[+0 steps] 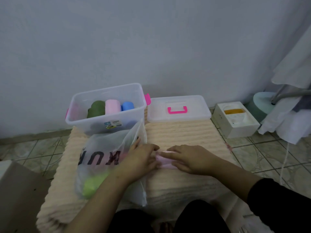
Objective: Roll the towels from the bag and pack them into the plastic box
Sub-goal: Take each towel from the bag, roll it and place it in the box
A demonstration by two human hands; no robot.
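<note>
A small pink towel [165,163] lies partly rolled on the cream mat, mostly covered by my hands. My left hand [142,157] presses on its left end and my right hand [188,158] lies over its right end, fingers curled on the cloth. Left of them the translucent white bag [104,158] lies flat, with a green towel [93,184] showing through it. Behind the bag stands the clear plastic box [107,121], holding a dark green roll [96,109], a pink roll [112,106] and a blue roll [127,105].
The box's clear lid [178,113] with a pink handle rests on the mat's far right. A white carton [235,120] sits on the tiled floor to the right, near hanging white cloth [289,118]. A cardboard box [18,190] stands at the lower left. The wall is close behind.
</note>
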